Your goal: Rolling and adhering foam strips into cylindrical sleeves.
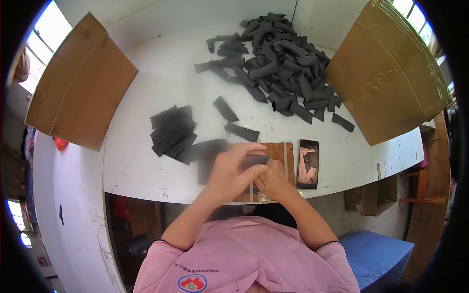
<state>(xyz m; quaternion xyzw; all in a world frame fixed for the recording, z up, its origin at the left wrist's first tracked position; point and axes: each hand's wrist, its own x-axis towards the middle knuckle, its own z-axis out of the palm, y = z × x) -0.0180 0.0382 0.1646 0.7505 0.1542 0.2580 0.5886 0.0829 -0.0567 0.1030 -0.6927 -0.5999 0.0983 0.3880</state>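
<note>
My two hands meet over the near middle of the table. My left hand (233, 171) is closed on a dark grey fabric tube (258, 160), pinched between thumb and fingers. Its right end lies against my right hand (271, 179), whose fingers are curled in and partly hidden behind the left; what they hold is not visible. Beneath the hands lies a brown board (281, 150) with pale strips. A blurred dark grey piece (209, 158) shows beside my left hand. Two loose dark grey pieces, one upper (225, 109) and one lower (243, 132), lie just beyond.
A large heap of dark grey tubes (288, 66) covers the far right of the white table (161, 73). Flattened dark pieces (173, 129) are stacked at left. A phone (308, 164) lies right of the board. Cardboard panels stand left (80, 83) and right (388, 73).
</note>
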